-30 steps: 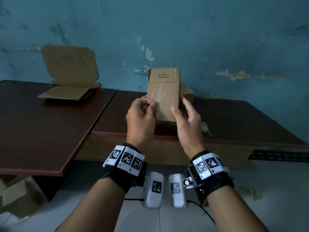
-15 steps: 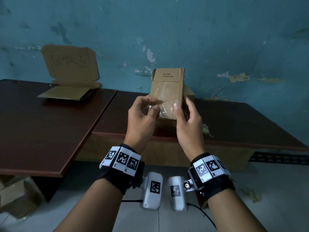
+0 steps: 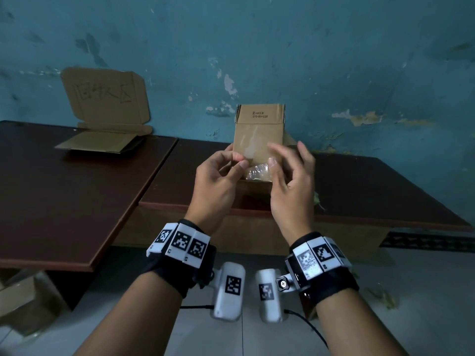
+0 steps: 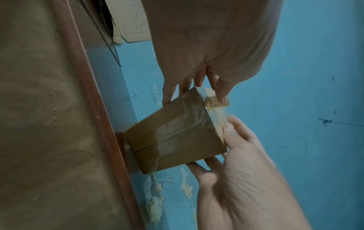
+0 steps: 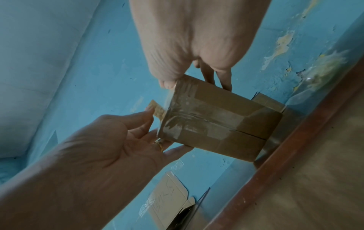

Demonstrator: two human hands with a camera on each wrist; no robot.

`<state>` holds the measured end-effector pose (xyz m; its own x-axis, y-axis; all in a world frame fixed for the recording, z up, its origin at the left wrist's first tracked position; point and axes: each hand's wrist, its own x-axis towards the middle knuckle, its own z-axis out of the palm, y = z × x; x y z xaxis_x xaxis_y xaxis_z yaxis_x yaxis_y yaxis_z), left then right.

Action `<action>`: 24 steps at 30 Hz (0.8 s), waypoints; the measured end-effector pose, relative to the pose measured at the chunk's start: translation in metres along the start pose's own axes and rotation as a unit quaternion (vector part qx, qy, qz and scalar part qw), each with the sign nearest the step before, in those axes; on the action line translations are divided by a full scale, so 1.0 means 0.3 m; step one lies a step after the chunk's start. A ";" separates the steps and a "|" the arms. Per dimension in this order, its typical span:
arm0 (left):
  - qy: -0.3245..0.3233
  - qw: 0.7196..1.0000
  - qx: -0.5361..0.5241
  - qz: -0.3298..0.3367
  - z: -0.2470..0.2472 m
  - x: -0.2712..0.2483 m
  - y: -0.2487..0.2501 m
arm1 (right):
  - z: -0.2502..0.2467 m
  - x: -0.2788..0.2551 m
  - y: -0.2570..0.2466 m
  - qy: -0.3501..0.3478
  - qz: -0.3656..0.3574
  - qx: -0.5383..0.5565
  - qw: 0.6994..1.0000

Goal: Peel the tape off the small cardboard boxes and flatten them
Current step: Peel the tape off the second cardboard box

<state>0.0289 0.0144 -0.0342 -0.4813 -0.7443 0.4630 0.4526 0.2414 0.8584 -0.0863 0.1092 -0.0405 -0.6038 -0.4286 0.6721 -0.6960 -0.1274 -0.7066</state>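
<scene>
One small cardboard box, likely light and crushable, is held at 12 o'clock over the table edge, right hand clamping its 3 o'clock side, left hand pinching the lifted tape tab at 8 o'clock, probably sticky, tear-prone, and the place to pull from.

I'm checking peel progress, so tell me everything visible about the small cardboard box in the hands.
The box is plain brown cardboard, held upright, its printed top flap raised. Clear tape covers its bottom seam and wraps onto a side. The left hand pinches the tape's lifted end; the right hand holds the other edge, thumb in front, fingers behind.
</scene>
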 end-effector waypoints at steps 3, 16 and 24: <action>-0.024 0.999 -0.032 -0.014 -0.007 -0.001 0.003 | -0.020 0.005 -0.007 -0.019 0.012 0.011 1.000; -0.054 0.996 -0.066 -0.007 -0.023 0.002 0.001 | -0.048 0.012 -0.017 -0.080 0.022 0.066 0.994; -0.087 0.996 0.031 -0.004 -0.014 0.006 -0.027 | -0.059 0.038 0.003 -0.081 0.015 0.139 0.987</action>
<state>0.0274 0.0085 -0.0412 -0.6097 -0.6289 0.4825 0.4037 0.2774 0.8718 -0.1009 0.1200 -0.0295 -0.5365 -0.5700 0.6223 -0.5316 -0.3445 -0.7738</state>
